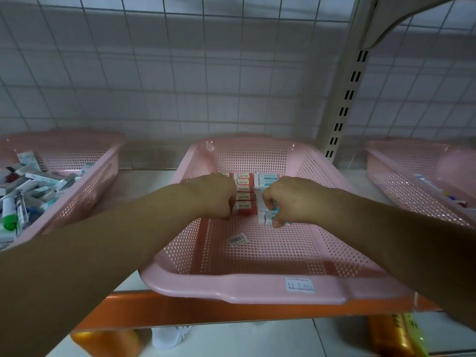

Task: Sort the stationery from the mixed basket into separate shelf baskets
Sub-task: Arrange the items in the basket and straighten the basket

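Note:
A pink perforated basket (257, 287) sits in the middle of the shelf. Inside it, a row of red-and-white boxes (245, 194) lies beside a row of white-and-teal boxes (268, 179). My left hand (213, 194) is curled at the left end of the red row, its fingertips hidden. My right hand (291, 199) pinches a white-and-teal box (268, 217) at the front of that row. The mixed basket (85, 191) at the left holds several glue sticks, tubes and small boxes.
A loose barcode sticker (238, 239) lies on the middle basket's floor. A third pink basket (417, 186) stands at the right with a few items. A slotted shelf upright (343, 109) rises behind. The orange shelf edge (206, 310) runs below, with orange containers underneath.

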`<state>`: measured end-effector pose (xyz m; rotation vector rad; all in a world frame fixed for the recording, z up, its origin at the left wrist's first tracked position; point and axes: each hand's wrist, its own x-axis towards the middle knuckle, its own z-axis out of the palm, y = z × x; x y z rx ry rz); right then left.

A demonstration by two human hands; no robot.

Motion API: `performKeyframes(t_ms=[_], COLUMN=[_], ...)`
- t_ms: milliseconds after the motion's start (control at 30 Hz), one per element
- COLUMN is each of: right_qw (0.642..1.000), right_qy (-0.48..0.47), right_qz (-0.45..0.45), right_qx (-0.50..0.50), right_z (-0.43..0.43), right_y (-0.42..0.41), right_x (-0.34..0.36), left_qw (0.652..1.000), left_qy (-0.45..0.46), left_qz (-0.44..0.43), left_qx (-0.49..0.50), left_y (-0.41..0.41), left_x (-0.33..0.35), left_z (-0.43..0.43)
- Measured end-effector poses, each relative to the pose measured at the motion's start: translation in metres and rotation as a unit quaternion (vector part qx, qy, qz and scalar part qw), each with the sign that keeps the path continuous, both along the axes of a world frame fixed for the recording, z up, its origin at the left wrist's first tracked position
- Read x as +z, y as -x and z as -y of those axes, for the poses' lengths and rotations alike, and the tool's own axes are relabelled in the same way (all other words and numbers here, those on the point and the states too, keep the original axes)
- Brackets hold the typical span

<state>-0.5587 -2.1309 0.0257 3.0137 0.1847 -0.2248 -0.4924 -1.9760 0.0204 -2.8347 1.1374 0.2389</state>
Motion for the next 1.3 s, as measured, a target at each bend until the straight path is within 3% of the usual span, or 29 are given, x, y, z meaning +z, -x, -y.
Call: performKeyframes(t_ms=[133,300,533,733,900,1033,1300], right_qw=[0.999,0.999,0.98,0.961,0.95,0.959,0.988], right_qy=[-0.027,-0.041,-0.065,-0.099,-0.141,-0.12,-0.076], right_qz=[-0.016,-0.004,0.163,0.208,0.201,0.155,0.041], right_qx=[-0.018,-0.002,0.094,0.15,0.191,0.203,0.127], right_z=[0.003,-0.007,-0.051,-0.123,-0.205,-0.269,-0.34], right_y=[0.0,-0.008,-0.039,-0.069,-0.101,-0.125,-0.16], right_x=[0.004,0.023,0.054,0.063,0.064,0.054,0.022], left_qw=[0.999,0.983,0.964,0.963,0.955,0.95,0.952], left_qy=[0.009,0.117,0.172,0.148,0.174,0.187,0.203], left_qz=[0.024,0.124,0.2,0.221,0.224,0.224,0.176], left_qx=[-0.022,-0.066,-0.023,0.037,0.09,0.11,0.149], left_y=[0.002,0.007,-0.006,-0.009,-0.002,-0.007,-0.035], left_x=[0.005,0.035,0.066,0.079,0.082,0.079,0.053], left_z=[0.0,-0.01,-0.094,-0.195,-0.276,-0.336,-0.412])
